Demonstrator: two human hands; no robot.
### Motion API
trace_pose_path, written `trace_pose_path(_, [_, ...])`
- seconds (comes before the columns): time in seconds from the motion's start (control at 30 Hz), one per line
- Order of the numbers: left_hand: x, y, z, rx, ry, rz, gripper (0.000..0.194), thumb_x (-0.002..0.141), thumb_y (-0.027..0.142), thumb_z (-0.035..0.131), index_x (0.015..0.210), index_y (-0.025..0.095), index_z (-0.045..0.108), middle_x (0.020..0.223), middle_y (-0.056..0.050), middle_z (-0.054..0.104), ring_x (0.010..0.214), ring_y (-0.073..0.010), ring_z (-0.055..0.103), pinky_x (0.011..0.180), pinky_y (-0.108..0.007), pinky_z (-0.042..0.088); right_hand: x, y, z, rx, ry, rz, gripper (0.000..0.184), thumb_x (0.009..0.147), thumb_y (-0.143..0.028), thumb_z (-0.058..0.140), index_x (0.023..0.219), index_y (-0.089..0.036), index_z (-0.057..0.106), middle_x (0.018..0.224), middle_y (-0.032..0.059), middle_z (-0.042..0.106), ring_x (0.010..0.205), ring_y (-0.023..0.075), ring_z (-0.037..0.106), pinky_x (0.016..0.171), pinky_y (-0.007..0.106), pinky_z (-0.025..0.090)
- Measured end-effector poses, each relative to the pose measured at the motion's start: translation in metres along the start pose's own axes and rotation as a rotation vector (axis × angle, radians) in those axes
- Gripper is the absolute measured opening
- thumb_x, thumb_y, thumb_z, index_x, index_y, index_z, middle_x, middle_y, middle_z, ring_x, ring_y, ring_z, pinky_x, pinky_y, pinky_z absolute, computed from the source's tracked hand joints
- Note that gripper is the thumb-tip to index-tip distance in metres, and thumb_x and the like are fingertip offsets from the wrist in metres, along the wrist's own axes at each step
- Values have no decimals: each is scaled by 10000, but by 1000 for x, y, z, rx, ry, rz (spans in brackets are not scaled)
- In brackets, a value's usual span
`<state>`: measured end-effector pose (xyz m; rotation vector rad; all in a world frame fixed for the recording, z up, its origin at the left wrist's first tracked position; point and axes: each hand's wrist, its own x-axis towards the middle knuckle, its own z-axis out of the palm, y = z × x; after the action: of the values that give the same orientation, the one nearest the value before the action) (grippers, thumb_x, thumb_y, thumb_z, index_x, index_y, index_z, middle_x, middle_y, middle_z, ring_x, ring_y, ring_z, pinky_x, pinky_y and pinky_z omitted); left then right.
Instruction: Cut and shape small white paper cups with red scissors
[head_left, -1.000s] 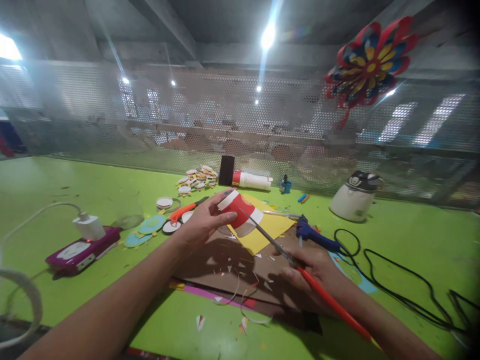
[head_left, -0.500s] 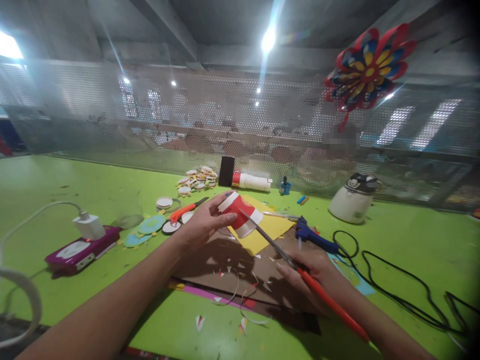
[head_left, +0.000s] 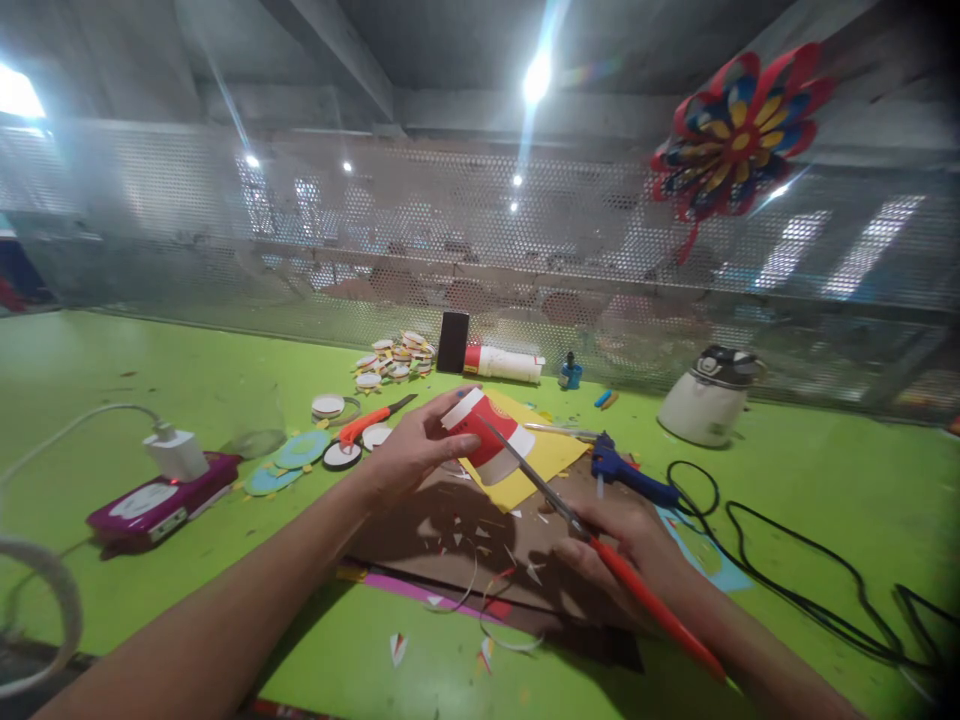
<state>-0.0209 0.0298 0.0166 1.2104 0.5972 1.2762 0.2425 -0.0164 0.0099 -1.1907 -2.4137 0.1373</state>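
My left hand (head_left: 416,447) grips a red and white paper cup (head_left: 501,440), tilted on its side above a brown board, thumb on the near side. In my right hand (head_left: 626,545) is a pair of scissors (head_left: 551,493) with red-orange handles. Their blades point up and left, the tip lying over the cup's red wall; whether it cuts in there I cannot tell. Beneath the cup, a yellow sheet (head_left: 551,457) lies on the brown board (head_left: 420,535), among small paper scraps and thin curled strips.
A blue glue gun (head_left: 630,472) with a black cord lies at right, before a white pot (head_left: 705,405). Left are orange-handled scissors (head_left: 364,428), pale blue discs (head_left: 302,449) and a purple power strip (head_left: 161,505). Stacked cups (head_left: 510,364) and a phone (head_left: 453,342) stand behind.
The cup and my left hand have shifted slightly right, and the cup has turned a little. The scissors stay almost where they were, held in my right hand.
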Motion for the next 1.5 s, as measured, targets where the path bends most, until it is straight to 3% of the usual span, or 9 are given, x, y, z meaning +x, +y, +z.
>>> trace_pose_path(0.57, [0,-4,-1,20,11,14,686,653,209,867,1295,181,627,1148,-116,731,1104,-286,652,963,-400,496,1,-1,-1,-26,21,-36,360,915,-531,542,1018,-266,762,736,37,744,711,211,663,634,288,493])
trace_pose_path(0.83, [1,-5,0,-8,-36,19,599,665,206,866,1226,166,663,1098,-107,748,1041,-267,679,957,-388,497,0,0,4,-36,29,-6,365,917,-509,557,1007,-232,777,709,50,749,653,202,661,606,276,483])
trace_pose_path(1.17, [4,-15,-2,11,-55,-5,650,685,210,856,1288,189,613,1204,-123,708,1100,-276,652,970,-409,479,1,2,3,-7,12,-8,398,910,-535,555,1099,-253,763,780,45,775,698,215,680,625,286,502])
trace_pose_path(1.5, [4,-17,-3,-91,-24,-38,603,640,165,884,1201,182,662,1123,-97,737,1013,-222,684,919,-337,513,2,2,1,31,0,-11,382,912,-510,558,1104,-251,763,792,44,781,722,217,697,621,278,510])
